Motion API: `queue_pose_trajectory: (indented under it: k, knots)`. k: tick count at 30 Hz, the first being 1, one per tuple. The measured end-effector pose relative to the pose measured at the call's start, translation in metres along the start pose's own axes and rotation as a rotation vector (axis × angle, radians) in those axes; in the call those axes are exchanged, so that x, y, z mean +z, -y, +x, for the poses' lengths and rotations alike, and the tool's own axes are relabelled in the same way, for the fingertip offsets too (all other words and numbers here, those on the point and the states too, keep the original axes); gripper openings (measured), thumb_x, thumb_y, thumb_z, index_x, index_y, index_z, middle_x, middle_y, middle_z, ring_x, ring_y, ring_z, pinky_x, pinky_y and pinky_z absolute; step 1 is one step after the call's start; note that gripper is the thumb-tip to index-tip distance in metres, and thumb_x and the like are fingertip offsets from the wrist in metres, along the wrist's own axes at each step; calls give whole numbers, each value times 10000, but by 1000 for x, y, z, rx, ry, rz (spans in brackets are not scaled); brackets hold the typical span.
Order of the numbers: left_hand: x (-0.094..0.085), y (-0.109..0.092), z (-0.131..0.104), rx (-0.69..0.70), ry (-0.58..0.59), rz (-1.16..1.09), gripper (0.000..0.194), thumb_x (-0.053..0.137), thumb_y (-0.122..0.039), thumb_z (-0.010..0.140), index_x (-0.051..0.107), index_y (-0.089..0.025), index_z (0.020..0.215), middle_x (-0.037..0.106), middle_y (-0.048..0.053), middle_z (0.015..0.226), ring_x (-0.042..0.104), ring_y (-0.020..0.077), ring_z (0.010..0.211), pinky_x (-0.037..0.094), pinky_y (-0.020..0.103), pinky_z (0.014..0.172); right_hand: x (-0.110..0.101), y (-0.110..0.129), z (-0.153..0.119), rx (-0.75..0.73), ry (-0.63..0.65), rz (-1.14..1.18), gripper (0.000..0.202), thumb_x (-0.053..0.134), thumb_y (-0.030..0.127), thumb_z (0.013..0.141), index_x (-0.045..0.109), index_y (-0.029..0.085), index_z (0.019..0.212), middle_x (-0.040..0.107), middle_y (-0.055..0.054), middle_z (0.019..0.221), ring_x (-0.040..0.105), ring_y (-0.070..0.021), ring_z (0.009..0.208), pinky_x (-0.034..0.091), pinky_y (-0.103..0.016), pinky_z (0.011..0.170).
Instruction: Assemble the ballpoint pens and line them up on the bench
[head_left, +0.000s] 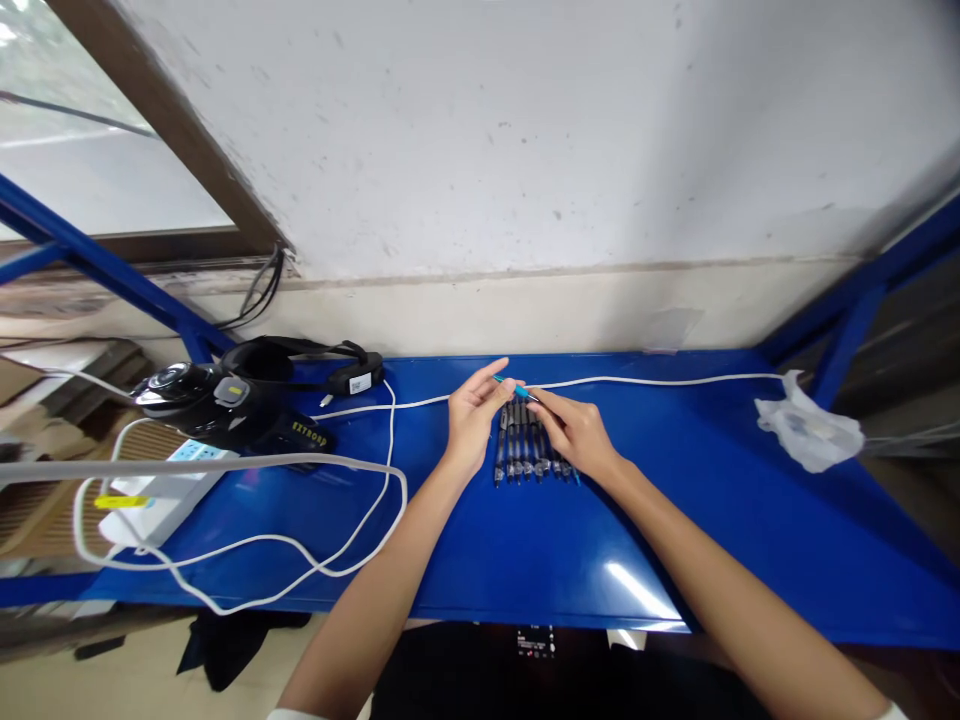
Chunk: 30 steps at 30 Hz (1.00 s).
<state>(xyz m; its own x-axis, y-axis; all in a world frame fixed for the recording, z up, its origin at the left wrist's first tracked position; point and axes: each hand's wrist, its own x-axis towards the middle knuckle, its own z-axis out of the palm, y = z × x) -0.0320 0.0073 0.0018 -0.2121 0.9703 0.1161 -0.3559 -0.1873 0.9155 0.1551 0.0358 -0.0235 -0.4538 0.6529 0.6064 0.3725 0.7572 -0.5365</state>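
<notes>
A slim blue pen (520, 391) is held up over the blue table between both hands. My left hand (469, 418) pinches its left end with the thumb, the other fingers stretched out. At the pen's right end, the thumb and fingertips of my right hand (581, 432) close on it. Just beneath the hands, several black pens (517, 452) lie side by side in a row, pointing toward me. My right hand partly covers the row's right side, where a bit of blue shows at the edge.
On the left of the blue table (517, 570) are a black device (217, 405), a strapped headset (352, 375), a white power strip (169, 495) and a looping white cable (289, 540). A clear plastic bag (810, 425) lies at right. Blue frame posts (832, 290) flank the table.
</notes>
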Motion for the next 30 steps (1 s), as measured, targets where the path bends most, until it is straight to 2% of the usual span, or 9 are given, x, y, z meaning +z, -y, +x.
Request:
queue_pose_trajectory:
  k: [3, 5, 10, 13, 16, 18, 20, 23, 30]
  knots:
    - [0, -1, 0, 33, -60, 79, 268, 897, -417, 840, 787, -177, 886, 754, 23, 821, 664, 133, 771, 494, 263, 788, 1, 0, 0, -23, -13, -6, 340, 576, 298, 1108, 704, 226, 1415, 806, -103, 1265, 821, -258, 1010, 643, -349, 875]
    - [1, -1, 0, 46, -94, 122, 342, 896, -449, 836, 712, -176, 744, 687, -5, 721, 610, 118, 702, 463, 255, 737, 2, -1, 0, -35, -11, -5, 341, 578, 290, 1106, 702, 237, 1419, 809, -92, 1259, 821, -251, 1006, 645, -350, 882]
    - [2, -2, -1, 38, -119, 214, 461, 860, -535, 855, 614, -189, 678, 613, -24, 644, 554, 115, 640, 433, 261, 690, 1, 1, 0, -15, -8, 7, 301, 604, 317, 1092, 745, 257, 1352, 826, -72, 1205, 825, -243, 934, 645, -336, 833]
    - [2, -3, -2, 52, -28, 135, 358, 892, -509, 831, 715, -206, 901, 752, 20, 868, 672, 152, 808, 498, 277, 797, -2, 1, 2, 16, -23, 21, 257, 610, 340, 1092, 784, 248, 1257, 842, -63, 1124, 823, -233, 880, 633, -319, 796]
    - [2, -4, -2, 9, 143, 15, 456, 900, -442, 841, 742, -237, 1217, 792, 100, 1214, 733, 234, 1098, 535, 358, 978, -5, 0, 2, 40, -41, 24, 275, 578, 342, 1105, 792, 230, 1236, 844, -74, 1109, 822, -232, 852, 632, -318, 779]
    - [1, -3, -2, -23, 170, 17, 367, 883, -410, 864, 778, -209, 1153, 809, 116, 1167, 750, 239, 1060, 546, 365, 969, -4, -1, 2, 45, -34, 28, 290, 565, 342, 1110, 788, 227, 1253, 841, -81, 1135, 824, -234, 859, 640, -322, 784]
    - [-1, -3, -2, -14, 85, 49, 268, 890, -395, 857, 792, -187, 995, 814, 86, 985, 744, 195, 898, 549, 321, 880, -3, -1, 2, 33, -35, 30, 287, 573, 343, 1107, 786, 230, 1263, 836, -84, 1163, 829, -245, 912, 649, -334, 821]
    - [-5, -3, 3, 15, -69, 33, 273, 894, -406, 852, 746, -178, 835, 726, 15, 763, 659, 125, 717, 516, 266, 779, -2, -1, 2, 4, -59, 36, 277, 605, 336, 1094, 777, 226, 1282, 825, -94, 1206, 823, -262, 1011, 653, -358, 894]
    - [-13, -10, 12, 18, -146, -83, 281, 876, -419, 867, 773, -165, 930, 784, 84, 993, 710, 156, 869, 535, 267, 772, -5, -3, 3, 9, -94, 57, 305, 572, 281, 1095, 724, 238, 1356, 804, -88, 1264, 803, -251, 1071, 635, -371, 954]
